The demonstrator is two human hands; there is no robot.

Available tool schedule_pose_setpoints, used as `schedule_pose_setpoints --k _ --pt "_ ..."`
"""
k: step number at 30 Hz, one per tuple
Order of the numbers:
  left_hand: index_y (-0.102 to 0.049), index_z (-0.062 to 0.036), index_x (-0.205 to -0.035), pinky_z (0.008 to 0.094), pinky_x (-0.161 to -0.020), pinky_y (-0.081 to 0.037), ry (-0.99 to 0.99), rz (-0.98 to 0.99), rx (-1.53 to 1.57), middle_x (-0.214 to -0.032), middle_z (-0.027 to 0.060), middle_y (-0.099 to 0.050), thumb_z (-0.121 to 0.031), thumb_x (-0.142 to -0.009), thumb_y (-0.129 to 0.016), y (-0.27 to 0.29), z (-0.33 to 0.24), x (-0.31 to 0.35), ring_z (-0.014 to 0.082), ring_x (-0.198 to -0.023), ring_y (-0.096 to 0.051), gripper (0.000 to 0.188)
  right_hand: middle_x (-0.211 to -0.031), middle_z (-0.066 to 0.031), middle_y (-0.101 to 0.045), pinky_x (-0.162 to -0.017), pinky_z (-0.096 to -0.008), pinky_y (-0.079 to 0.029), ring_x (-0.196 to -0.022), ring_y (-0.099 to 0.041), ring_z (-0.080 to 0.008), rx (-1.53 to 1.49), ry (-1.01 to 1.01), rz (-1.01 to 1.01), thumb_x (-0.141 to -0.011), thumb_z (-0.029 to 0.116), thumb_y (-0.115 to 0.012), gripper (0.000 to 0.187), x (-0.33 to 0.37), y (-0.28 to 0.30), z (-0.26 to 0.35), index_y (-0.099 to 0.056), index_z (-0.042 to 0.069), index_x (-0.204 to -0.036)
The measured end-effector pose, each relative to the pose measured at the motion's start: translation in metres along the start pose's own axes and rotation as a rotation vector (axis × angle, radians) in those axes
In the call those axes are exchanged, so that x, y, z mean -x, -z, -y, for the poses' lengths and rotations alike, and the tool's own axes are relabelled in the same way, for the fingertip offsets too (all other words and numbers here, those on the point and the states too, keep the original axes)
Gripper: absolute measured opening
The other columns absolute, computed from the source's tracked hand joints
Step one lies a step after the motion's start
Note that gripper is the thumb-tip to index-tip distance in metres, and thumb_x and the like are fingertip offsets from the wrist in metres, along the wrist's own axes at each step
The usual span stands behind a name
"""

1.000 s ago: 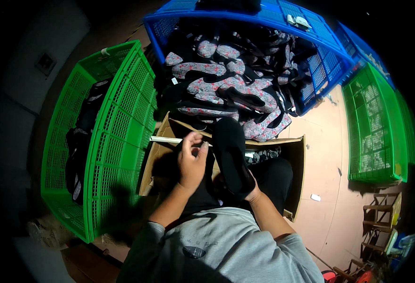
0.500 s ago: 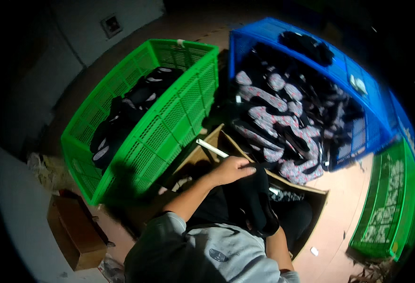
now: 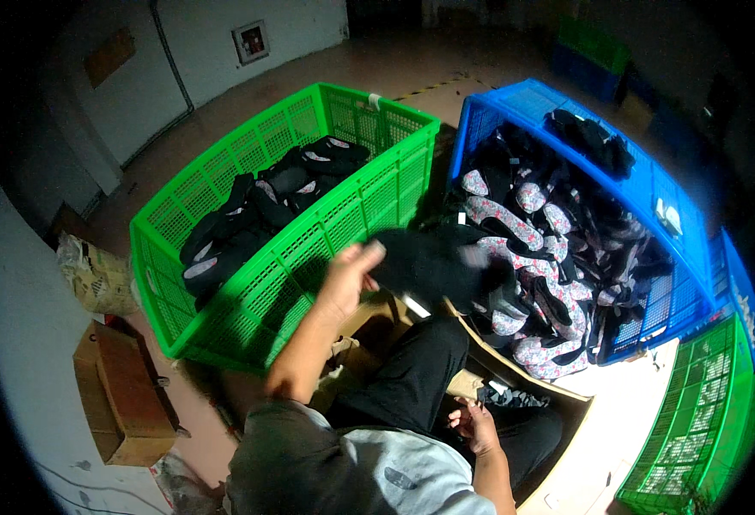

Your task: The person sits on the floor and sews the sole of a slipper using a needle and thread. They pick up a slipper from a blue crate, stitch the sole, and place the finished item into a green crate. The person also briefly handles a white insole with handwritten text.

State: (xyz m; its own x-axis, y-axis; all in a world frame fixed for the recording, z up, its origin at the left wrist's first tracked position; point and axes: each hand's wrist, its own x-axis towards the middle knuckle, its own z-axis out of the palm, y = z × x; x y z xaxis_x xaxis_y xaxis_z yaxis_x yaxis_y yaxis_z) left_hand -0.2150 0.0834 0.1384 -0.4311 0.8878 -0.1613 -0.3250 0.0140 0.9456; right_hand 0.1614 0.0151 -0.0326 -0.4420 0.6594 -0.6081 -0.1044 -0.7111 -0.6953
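A crate (image 3: 377,193) left of centre holds shoes (image 3: 287,184). Right of it, a second crate (image 3: 691,257) holds a heap of shoes (image 3: 523,257). In the left grip (image 3: 367,264), one shoe (image 3: 424,266) is before the space between them. Below is an open box (image 3: 375,330), with a third crate (image 3: 691,421) lower right and a carton (image 3: 133,390) lower left.

Black shoe (image 3: 429,264) now solely in left grip (image 3: 348,276)
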Motion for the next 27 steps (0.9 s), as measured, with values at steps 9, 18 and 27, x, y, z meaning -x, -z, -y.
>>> schedule_pose_setpoints --k 9,18,27 --pt "-0.042 0.0034 -0.134 0.0311 -0.081 -0.053 -0.151 0.134 0.109 -0.115 0.0178 -0.062 -0.01 -0.093 -0.057 -0.011 -0.01 -0.01 0.0224 -0.098 -0.064 0.046 -0.088 -0.0052 -0.069 -0.054 -0.0194 -0.04 -0.071 -0.061 -0.0096 0.181 -0.076 0.033 -0.098 0.031 -0.053 0.029 0.004 -0.015 0.007 -0.059 0.007 -0.114" --pt "-0.063 -0.0019 -0.106 0.0286 -0.076 -0.05 0.246 1.085 -0.368 -0.095 0.0067 -0.067 -0.014 -0.094 -0.059 -0.114 0.131 0.094 0.0151 -0.085 -0.063 0.017 -0.076 -0.0035 -0.065 -0.048 -0.02 -0.038 -0.058 -0.055 -0.0069 0.069 -0.058 0.137 -0.094 0.032 -0.06 0.03 0.0 0.004 -0.006 -0.062 0.005 -0.107" --pt "-0.058 -0.0074 -0.122 0.042 -0.097 -0.041 -0.782 1.762 -0.514 -0.12 0.0109 -0.054 -0.017 -0.075 -0.071 -0.172 0.199 0.177 0.0306 -0.114 -0.05 0.05 -0.109 -0.0072 -0.064 -0.095 -0.0306 -0.041 -0.107 -0.056 -0.0176 0.472 0.009 0.059 -0.09 0.006 -0.061 0.026 -0.066 0.038 -0.069 -0.058 -0.003 -0.114"
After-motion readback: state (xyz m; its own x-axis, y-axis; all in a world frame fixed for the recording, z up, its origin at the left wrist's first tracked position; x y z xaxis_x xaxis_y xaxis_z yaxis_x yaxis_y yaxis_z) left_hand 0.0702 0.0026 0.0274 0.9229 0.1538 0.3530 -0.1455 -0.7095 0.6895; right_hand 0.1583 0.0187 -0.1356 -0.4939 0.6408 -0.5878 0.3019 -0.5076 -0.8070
